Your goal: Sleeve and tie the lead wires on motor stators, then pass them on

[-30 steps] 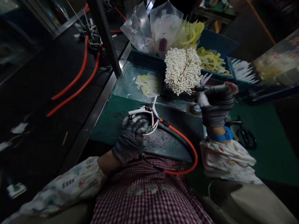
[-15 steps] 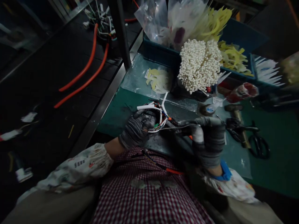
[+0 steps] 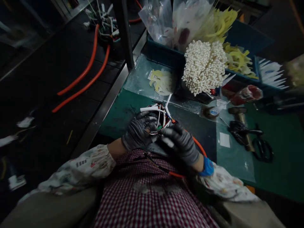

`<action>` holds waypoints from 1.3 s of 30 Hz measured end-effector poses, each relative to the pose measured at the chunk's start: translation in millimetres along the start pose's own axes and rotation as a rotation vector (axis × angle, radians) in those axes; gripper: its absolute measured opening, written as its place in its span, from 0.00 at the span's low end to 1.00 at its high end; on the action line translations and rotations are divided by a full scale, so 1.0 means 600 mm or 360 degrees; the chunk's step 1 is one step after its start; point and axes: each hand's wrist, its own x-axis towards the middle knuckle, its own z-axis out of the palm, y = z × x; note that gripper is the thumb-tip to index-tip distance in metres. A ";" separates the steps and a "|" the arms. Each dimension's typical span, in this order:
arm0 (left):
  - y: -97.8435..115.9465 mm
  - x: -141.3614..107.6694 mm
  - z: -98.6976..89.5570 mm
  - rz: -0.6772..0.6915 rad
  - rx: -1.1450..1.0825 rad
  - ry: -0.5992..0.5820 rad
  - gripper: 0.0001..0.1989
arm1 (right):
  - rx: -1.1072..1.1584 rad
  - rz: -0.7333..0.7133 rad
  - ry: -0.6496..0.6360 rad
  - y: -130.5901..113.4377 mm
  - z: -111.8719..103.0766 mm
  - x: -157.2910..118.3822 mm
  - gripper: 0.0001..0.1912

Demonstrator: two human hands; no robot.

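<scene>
A round wire-wound part, with white sleeves and coloured leads around its rim, is between my hands over the bench. My left hand, in a dark grey striped glove, is closed around its left side. My right hand, gloved alike, is at the part's lower right edge with its fingers curled in. Those fingers are partly blurred, and what they pinch is hidden. An orange sleeved cable emerges beyond my right hand. A thin white strand crosses the part's opening.
A bundle of white-tipped ties stands in front of blue bins with yellow strips. At right lie a hammer and black scissors. A dark post rises beside the metal edge. Similar wired parts with orange tubes are at left.
My right hand has come leftward from the hammer side to the part's edge. The thin strand stretched between it and the part no longer shows there. My left hand keeps its hold.
</scene>
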 end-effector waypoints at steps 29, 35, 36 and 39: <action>-0.007 0.000 -0.006 -0.0093 -0.0140 -0.0161 0.11 | 0.0768 -0.0164 -0.0283 0.047 0.001 0.046 0.08; -0.003 0.002 0.000 -0.0065 -0.0220 -0.0024 0.13 | 0.0865 0.0160 -0.0121 0.055 0.026 0.001 0.13; -0.002 0.003 0.001 -0.0075 -0.0206 -0.0028 0.12 | 0.0869 0.0163 -0.0174 0.048 0.023 -0.001 0.12; -0.002 0.003 0.002 -0.0099 -0.0179 -0.0021 0.09 | 0.0828 -0.0015 -0.0544 0.021 0.011 0.010 0.11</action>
